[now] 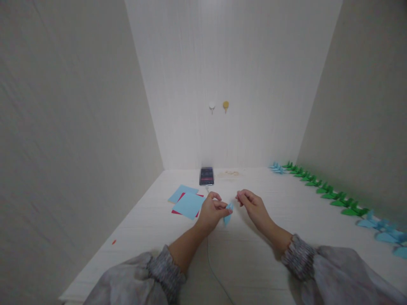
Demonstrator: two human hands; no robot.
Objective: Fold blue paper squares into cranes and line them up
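Between the thumb and fingers of my left hand (pixel 210 214) is a small piece of folded light-blue paper (pixel 227 215), its tips sticking out past the thumb. My right hand (pixel 252 205) hovers a short way to the right, apart from the paper. Its thumb and index finger are pinched together, and whatever may be between them is too small to make out. Just left of my left hand lies a light-blue paper square (pixel 190 205) over a red sheet (pixel 177 212), with another light-blue sheet (pixel 182 193) behind them.
A phone (pixel 206 176) stands at the back, its white cable (pixel 211 264) running toward me. Along the right wall are green folded paper figures (pixel 327 190) in a row, with light-blue ones (pixel 386 233) at the near end. An orange scrap (pixel 114 242) lies left. Two hooks (pixel 225 105) are on the wall.
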